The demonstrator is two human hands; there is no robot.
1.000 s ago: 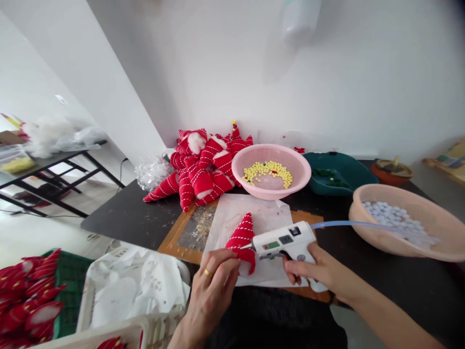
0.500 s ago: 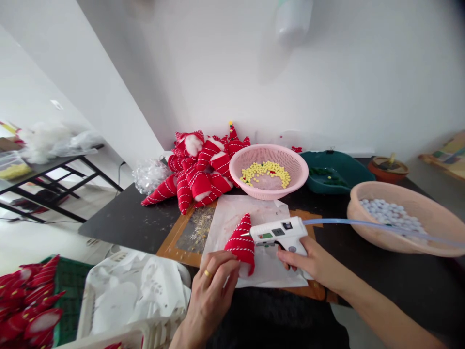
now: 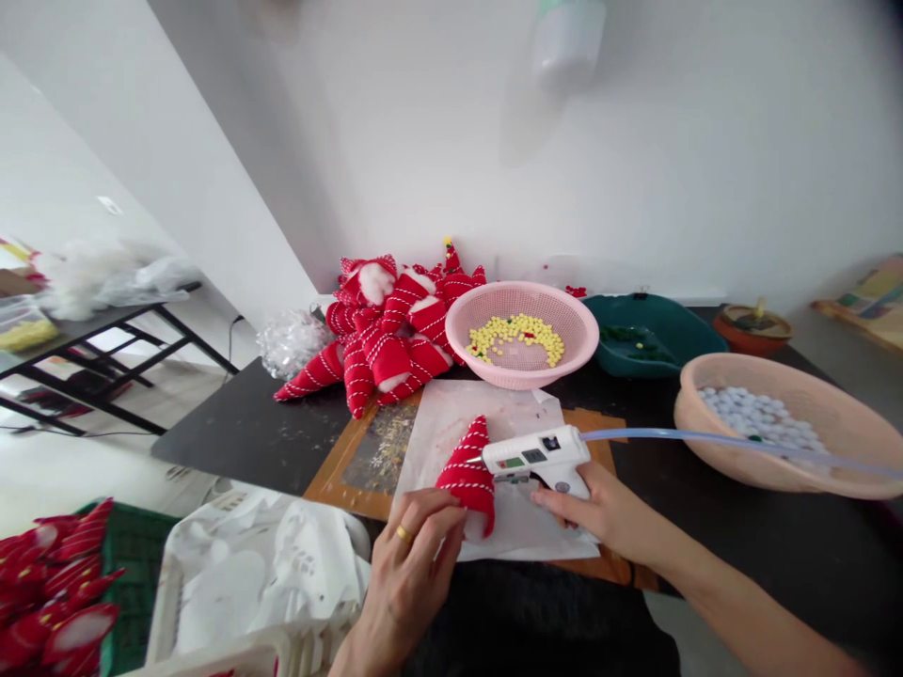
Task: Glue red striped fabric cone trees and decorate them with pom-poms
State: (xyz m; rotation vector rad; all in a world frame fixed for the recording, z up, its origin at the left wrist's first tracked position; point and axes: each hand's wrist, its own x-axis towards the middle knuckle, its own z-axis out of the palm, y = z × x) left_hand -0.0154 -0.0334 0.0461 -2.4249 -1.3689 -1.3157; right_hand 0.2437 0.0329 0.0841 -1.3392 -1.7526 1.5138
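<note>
My left hand point(image 3: 413, 555) grips the wide lower end of a red cone with white stripes point(image 3: 468, 473), which stands tip up on a sheet of white paper point(image 3: 494, 442). A white hot-glue gun point(image 3: 540, 456) is in my right hand point(image 3: 599, 512); its nozzle touches the right side of the cone. A pale glue stick point(image 3: 705, 438) juts from the back of the gun to the right, over a beige bowl.
A heap of red striped cones point(image 3: 385, 334) lies at the back. Behind the paper stand a pink basket of yellow beads point(image 3: 522, 334), a green tray point(image 3: 653, 343) and a beige bowl of white balls point(image 3: 776, 432). A white basket point(image 3: 246, 574) and green crate sit at my left.
The glue gun has slid a little to the left along the cone and its nozzle sits higher on the side. My left hand has kept its hold.
</note>
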